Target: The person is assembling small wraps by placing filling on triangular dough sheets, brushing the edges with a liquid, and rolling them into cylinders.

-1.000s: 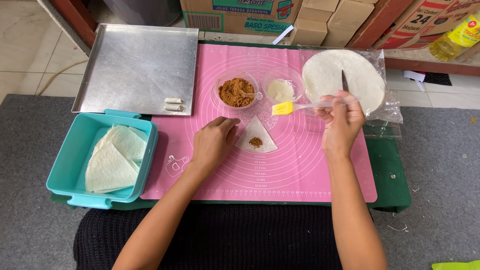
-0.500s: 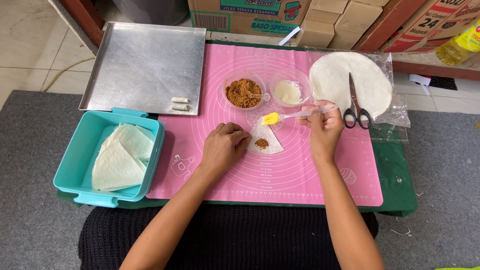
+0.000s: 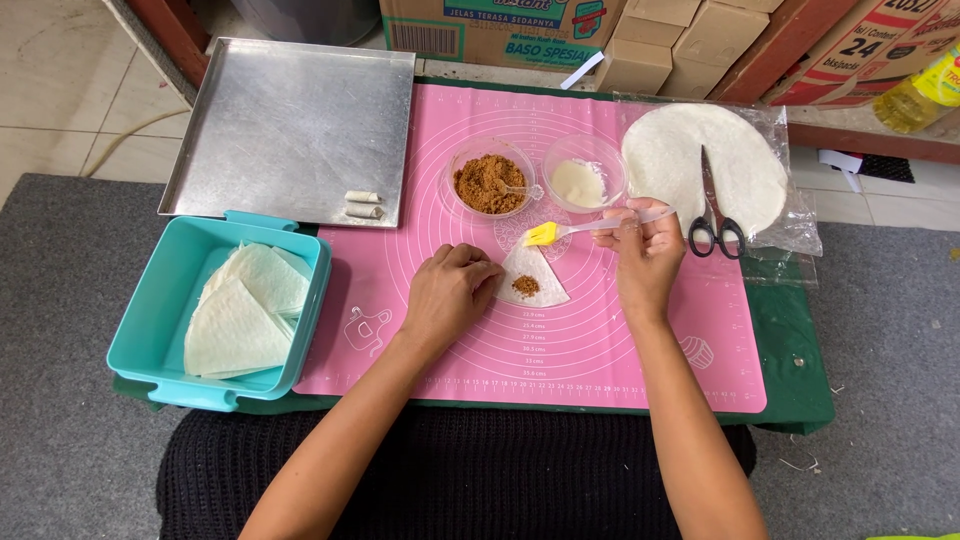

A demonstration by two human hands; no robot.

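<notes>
Near the middle of the pink mat (image 3: 600, 340), the left hand (image 3: 450, 295) rests with fingers curled on the edge of a wedge of wrapper (image 3: 530, 275) carrying a small heap of brown filling (image 3: 525, 286). The right hand (image 3: 645, 250) pinches a yellow-tipped brush (image 3: 543, 234) just above the wrapper's tip. Too wet a stroke could likely tear the thin sheet or smear the filling.

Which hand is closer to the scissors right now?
Right. The right hand, holding a yellow brush, sits just left of the scissors; the left hand rests farther left, on the wrapper wedge.
</notes>
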